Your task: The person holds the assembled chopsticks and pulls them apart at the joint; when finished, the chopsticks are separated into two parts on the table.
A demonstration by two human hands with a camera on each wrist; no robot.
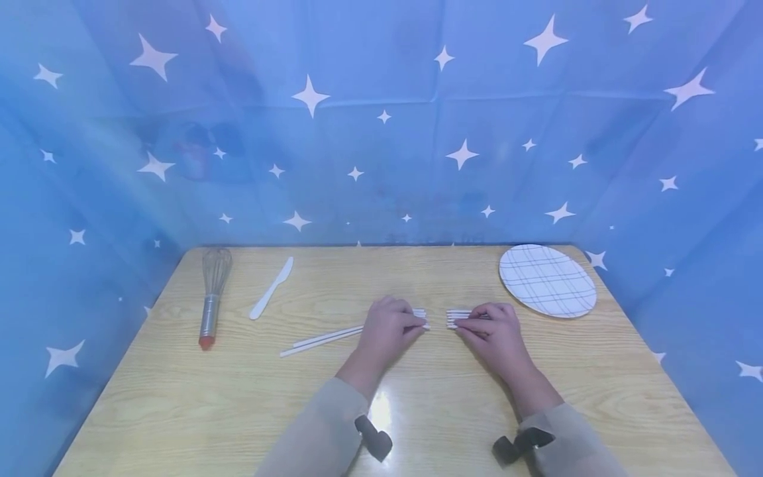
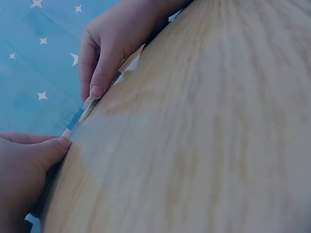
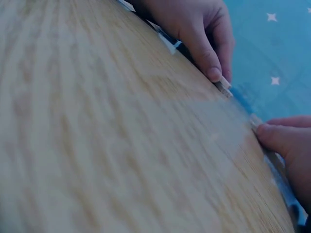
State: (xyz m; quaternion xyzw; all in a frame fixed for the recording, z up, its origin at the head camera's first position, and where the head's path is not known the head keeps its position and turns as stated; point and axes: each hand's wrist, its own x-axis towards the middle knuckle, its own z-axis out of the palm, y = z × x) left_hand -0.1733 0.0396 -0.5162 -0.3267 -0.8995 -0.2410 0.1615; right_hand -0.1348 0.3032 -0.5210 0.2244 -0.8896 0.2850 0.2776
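Observation:
In the head view my left hand bends over a bundle of thin white sticks, thumb and fingertips pinching near their right ends. Two longer-looking white sticks come out from under that hand toward the left. Across a short gap, my right hand pinches the left ends of a second row of white sticks, whose other ends are hidden under the palm. The left wrist view shows a stick tip at the left thumb. Both hands stay low, close over the wooden table.
At the left lie a whisk with a metal handle and red end, and a white knife. A white plate with a checked line pattern sits at the back right. Behind the table hangs a blue curtain with stars.

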